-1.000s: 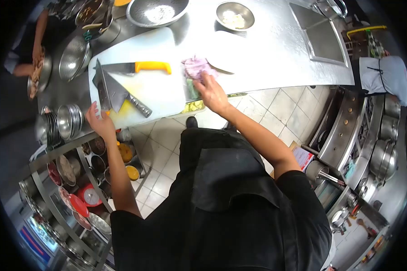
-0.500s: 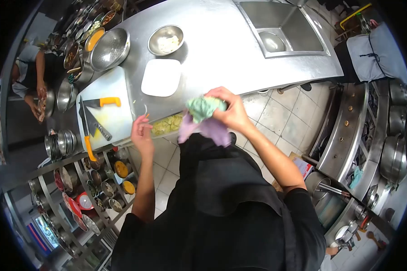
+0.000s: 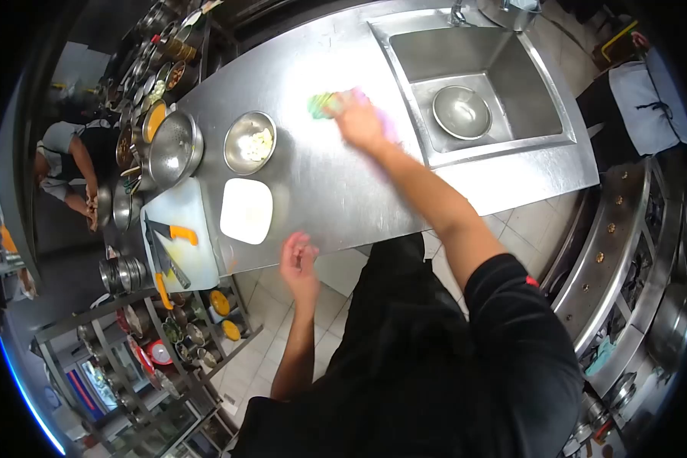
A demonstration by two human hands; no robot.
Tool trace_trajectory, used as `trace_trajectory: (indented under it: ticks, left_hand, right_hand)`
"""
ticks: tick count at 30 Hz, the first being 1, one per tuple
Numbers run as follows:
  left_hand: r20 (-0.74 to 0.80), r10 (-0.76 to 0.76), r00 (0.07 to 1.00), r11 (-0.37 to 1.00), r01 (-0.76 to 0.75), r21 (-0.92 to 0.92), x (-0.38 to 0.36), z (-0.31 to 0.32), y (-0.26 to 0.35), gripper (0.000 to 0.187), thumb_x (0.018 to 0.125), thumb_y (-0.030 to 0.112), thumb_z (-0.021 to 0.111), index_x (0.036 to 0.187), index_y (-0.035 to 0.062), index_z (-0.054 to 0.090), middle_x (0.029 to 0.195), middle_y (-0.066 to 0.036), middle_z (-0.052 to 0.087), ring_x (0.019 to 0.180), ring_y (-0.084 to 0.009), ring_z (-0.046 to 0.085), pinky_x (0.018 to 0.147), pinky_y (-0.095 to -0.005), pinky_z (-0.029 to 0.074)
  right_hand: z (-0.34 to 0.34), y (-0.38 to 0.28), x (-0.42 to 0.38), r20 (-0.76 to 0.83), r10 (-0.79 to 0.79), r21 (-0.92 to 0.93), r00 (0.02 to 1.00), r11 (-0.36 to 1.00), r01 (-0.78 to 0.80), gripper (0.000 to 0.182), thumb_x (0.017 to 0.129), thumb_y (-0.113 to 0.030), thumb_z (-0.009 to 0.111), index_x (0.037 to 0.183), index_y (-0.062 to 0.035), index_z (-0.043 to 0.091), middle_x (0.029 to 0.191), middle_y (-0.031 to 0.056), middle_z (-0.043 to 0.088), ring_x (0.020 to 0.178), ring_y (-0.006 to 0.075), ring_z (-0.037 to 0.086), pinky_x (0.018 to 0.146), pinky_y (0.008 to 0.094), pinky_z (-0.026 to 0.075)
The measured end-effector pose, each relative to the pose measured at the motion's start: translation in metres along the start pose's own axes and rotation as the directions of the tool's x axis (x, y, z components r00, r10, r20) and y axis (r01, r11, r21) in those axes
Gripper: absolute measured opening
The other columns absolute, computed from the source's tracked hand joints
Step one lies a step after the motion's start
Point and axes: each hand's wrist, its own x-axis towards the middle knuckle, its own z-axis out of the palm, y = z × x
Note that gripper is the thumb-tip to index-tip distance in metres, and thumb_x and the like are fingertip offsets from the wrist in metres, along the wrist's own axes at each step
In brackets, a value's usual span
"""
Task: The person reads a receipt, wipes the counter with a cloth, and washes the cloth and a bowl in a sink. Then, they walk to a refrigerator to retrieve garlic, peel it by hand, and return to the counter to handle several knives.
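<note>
My right hand point(image 3: 361, 126) presses a green and pink cleaning cloth point(image 3: 322, 106) onto the steel counter point(image 3: 320, 183), to the left of the sink. Motion blurs the cloth's edges. Nearer my body, my left hand point(image 3: 298, 257) hovers by the counter's front edge with loosely curled fingers and nothing in them. A white square dish point(image 3: 246, 211) lies close to it on the counter. Behind that dish is a steel bowl point(image 3: 249, 143) holding pale chopped pieces.
A white cutting board point(image 3: 198, 252) at the left carries knives with orange handles point(image 3: 183, 234). A perforated steel colander point(image 3: 175, 149) stands behind it. In the sink point(image 3: 511, 126) sits a steel bowl point(image 3: 462, 112). Another person point(image 3: 72, 164) works at far left; stoves line the right.
My right hand has carried the cloth from above the counter's front edge forward onto its surface. My view has shifted toward the sink. The tray of yellowish pieces near my left hand no longer shows.
</note>
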Motion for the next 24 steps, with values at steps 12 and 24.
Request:
trace_trajectory:
  ticks: [12, 24]
  left_hand:
    - [0.594, -0.161, 0.788, 0.435, 0.597, -0.674, 0.127, 0.183, 0.007, 0.04, 0.087, 0.027, 0.046, 0.12, 0.0042, 0.046, 0.113, -0.013, 0.054, 0.104, -0.0265, 0.053, 0.089, -0.0426, 0.044]
    - [-0.33, 0.405, 0.852, 0.876, -0.259, 0.407, 0.125, 0.129, 0.106, 0.032, 0.076, 0.012, 0.053, 0.104, -0.0005, 0.059, 0.093, -0.008, 0.063, 0.085, -0.0144, 0.058, 0.075, -0.0259, 0.045]
  right_hand:
    - [-0.166, 0.06, -0.057, -0.139, -0.144, 0.808, 0.98, 0.555, 0.197, 0.035, 0.074, -0.013, 0.06, 0.109, -0.008, 0.06, 0.112, 0.0112, 0.059, 0.1, 0.0272, 0.053, 0.088, 0.0369, 0.042]
    - [-0.09, 0.406, 0.049, 0.319, -0.071, 0.398, 0.945, -0.895, -0.201, 0.024, 0.085, -0.016, 0.043, 0.1, 0.0007, 0.053, 0.069, 0.0045, 0.051, 0.058, 0.0124, 0.049, 0.049, 0.0306, 0.042]
